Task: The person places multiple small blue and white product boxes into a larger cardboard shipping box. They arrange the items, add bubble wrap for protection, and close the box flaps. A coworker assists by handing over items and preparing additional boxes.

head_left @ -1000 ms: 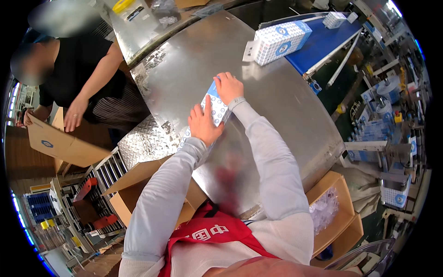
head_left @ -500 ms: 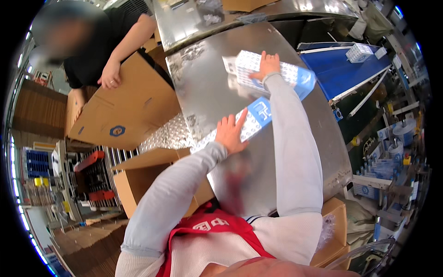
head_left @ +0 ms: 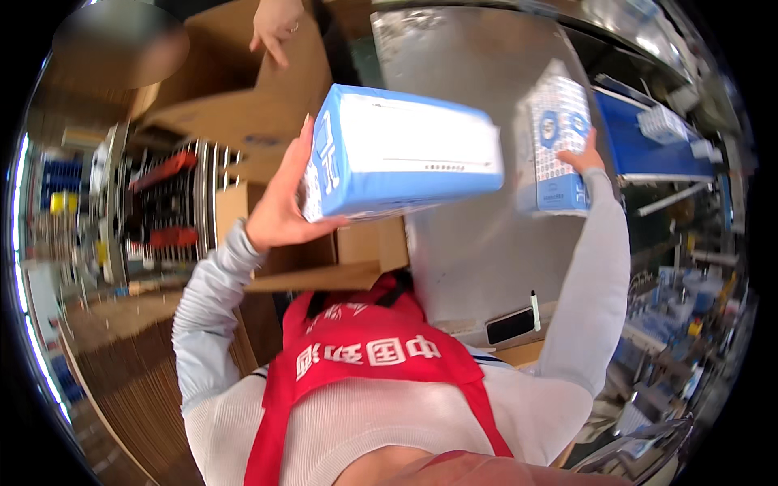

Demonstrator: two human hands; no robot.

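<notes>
Bare steel shines across the worktable [head_left: 478, 267] in front of you, and your two hands are well apart. Your left hand [head_left: 284, 194] is clamped on one end of a blue-and-white carton [head_left: 421, 138], thumb and fingers spread along opposite edges, the carton held up lengthwise with a plain white side and a blue side showing. Out to the right, your right hand [head_left: 585, 158] has its fingers closed on the right edge of a patterned carton [head_left: 555, 130], white with a blue end towards you, over the worktable; motion blur hides whether it touches the steel. Below the carton in your left hand sits an open cardboard box [head_left: 235, 204], its flap [head_left: 316, 279] reaching close to your red apron [head_left: 365, 352]. Nearer you on the steel, a dark phone [head_left: 510, 326] lies beside a pale pen [head_left: 536, 312]. Off to your left runs a roller conveyor with red parts [head_left: 170, 236]; at the far side, a co-worker's hand [head_left: 278, 31] hangs over a large brown box [head_left: 235, 117]. Away right, a blue conveyor belt [head_left: 628, 150] carries a small white-and-blue box [head_left: 662, 125].
</notes>
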